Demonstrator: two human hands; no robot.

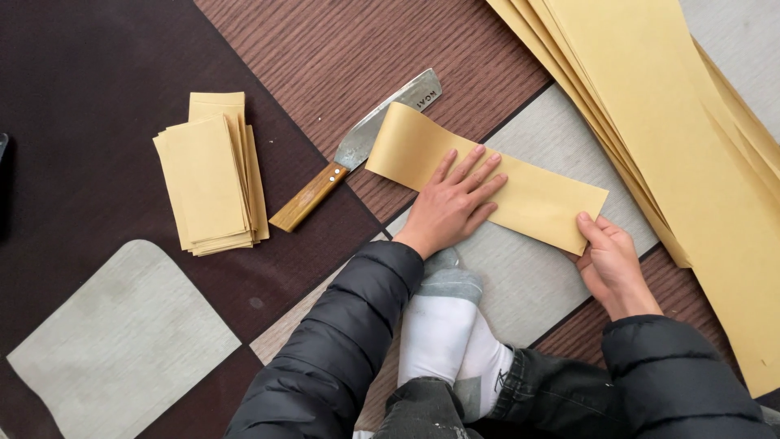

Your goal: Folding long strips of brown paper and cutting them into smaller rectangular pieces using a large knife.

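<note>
Head view is showing the left hand (455, 203) lying flat with fingers spread on a tan paper strip (536, 195) on the patterned floor, while the right hand (609, 260) is pinching its near corner, the sheet seeming light, limp and easily creased, best taken by its edges.

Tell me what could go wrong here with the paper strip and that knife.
The knife lies bare beside the left hand, its blade partly under the paper strip, so a hand sliding that way might meet the edge. The right hand pinches only the strip's corner, so the strip could skew or crease.
</note>
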